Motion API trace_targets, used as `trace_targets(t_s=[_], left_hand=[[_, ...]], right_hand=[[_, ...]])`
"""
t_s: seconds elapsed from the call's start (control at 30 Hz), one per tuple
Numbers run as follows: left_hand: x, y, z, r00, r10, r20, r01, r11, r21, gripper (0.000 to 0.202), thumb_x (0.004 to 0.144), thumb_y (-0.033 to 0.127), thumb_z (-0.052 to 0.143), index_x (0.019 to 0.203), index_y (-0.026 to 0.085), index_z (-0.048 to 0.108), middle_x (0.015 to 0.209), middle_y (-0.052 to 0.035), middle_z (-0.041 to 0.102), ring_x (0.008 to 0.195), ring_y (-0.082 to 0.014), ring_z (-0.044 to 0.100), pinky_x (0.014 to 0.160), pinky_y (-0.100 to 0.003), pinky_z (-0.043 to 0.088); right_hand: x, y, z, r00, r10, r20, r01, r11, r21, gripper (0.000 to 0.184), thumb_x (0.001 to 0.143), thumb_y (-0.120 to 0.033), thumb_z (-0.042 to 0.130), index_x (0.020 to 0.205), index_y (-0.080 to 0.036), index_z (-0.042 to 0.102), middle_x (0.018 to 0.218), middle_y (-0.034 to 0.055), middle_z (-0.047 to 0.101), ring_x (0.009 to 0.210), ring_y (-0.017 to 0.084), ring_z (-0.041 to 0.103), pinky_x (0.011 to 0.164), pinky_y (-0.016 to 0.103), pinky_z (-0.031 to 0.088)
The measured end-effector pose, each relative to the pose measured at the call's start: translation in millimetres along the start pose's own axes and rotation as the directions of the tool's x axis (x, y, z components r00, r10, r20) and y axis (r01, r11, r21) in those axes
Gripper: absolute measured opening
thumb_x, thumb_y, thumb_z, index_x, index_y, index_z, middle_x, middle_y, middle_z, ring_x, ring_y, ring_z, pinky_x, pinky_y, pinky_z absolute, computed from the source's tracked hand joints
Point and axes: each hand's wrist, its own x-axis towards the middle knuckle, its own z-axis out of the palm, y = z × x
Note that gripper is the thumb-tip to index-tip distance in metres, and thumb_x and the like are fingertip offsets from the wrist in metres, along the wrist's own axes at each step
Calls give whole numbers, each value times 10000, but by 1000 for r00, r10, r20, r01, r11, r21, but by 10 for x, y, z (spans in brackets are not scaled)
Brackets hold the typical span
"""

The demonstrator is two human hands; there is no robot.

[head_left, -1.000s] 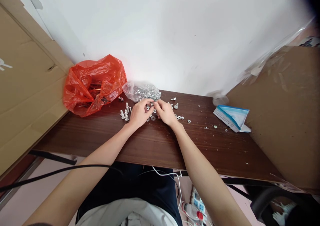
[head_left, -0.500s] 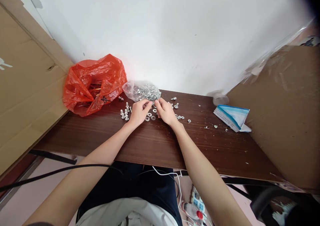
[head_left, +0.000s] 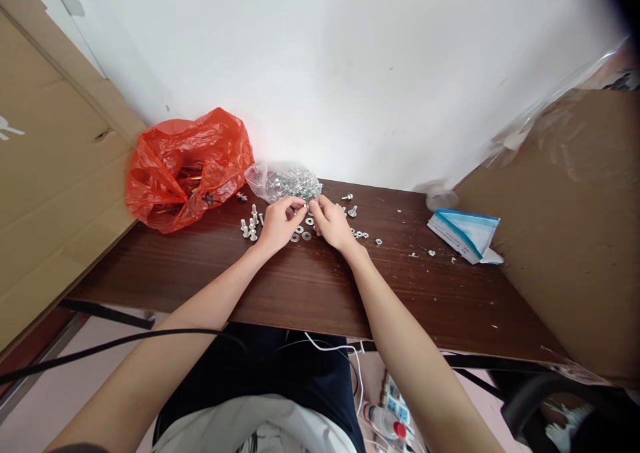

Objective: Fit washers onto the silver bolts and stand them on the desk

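Note:
My left hand [head_left: 281,225] is closed, thumb and fingers pinching a small silver bolt [head_left: 306,206] whose details are mostly hidden. Close against it, my right hand [head_left: 331,223] is pinched too; what lies between its fingertips is too small and covered to make out. Flat washers [head_left: 307,236] lie on the table below and between my hands. Several bolts [head_left: 253,231] stand or lie just left of my left hand. To the right of my right hand are several nuts [head_left: 361,235] and a few loose bolts [head_left: 353,211].
Behind my hands a clear plastic bag [head_left: 287,183] full of metal fasteners rests near the wall. A red plastic bag [head_left: 193,166] stands at the back left. A blue-and-white packet [head_left: 465,233] lies at right. Cardboard [head_left: 560,226] borders the brown table [head_left: 310,293].
My fingertips have shifted slightly around the small piece, and a little more of it shows beside the left thumb. Both hands stay in the same place.

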Motion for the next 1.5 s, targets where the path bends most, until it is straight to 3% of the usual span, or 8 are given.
trace_targets(t_s=[0.3, 0.57, 0.77, 1.2, 1.5], left_hand=[[-7, 24, -4, 1000, -1, 1, 1, 1000, -13, 140, 787, 197, 607, 918, 166, 645, 810, -7, 674, 560, -74, 518, 594, -215, 454], [-4, -49, 15, 999, -44, 27, 44, 999, -30, 183, 866, 320, 537, 859, 168, 639, 758, -22, 691, 671, -141, 633, 683, -263, 490], [-5, -34, 13, 996, -70, 52, 71, 997, -21, 231, 878, 334, 518, 813, 158, 653, 692, -23, 702, 671, -160, 656, 663, -262, 483], [-1, -46, 16, 998, -37, 47, 37, 999, -9, 149, 841, 254, 560, 886, 167, 673, 766, -22, 710, 654, -135, 623, 612, -242, 461], [0, -15, 1, 999, -31, 32, 31, 999, 9, 128, 823, 210, 596, 917, 172, 674, 834, -21, 710, 637, -109, 576, 620, -238, 462]], right_hand=[[0, -9, 5, 1000, -10, -6, 10, 1000, -10, 313, 958, -471, 340, 823, -236, 496, 501, -43, 513, 514, 181, 561, 621, 272, 396], [6, -8, 8, 1000, -18, 16, 19, 999, -45, 325, 957, -485, 335, 809, -238, 487, 543, -28, 534, 559, 182, 566, 627, 267, 393], [7, -5, 5, 1000, -21, 13, 21, 998, -54, 335, 955, -495, 332, 796, -237, 475, 571, -20, 547, 560, 175, 560, 618, 261, 384], [2, -23, -11, 1000, -19, 4, 19, 998, -63, 304, 952, -457, 357, 827, -230, 514, 631, 0, 608, 603, 185, 592, 634, 266, 399], [0, -23, -13, 1000, -8, 2, 8, 998, -56, 290, 947, -453, 362, 811, -235, 496, 591, -12, 569, 591, 186, 580, 634, 267, 390]])
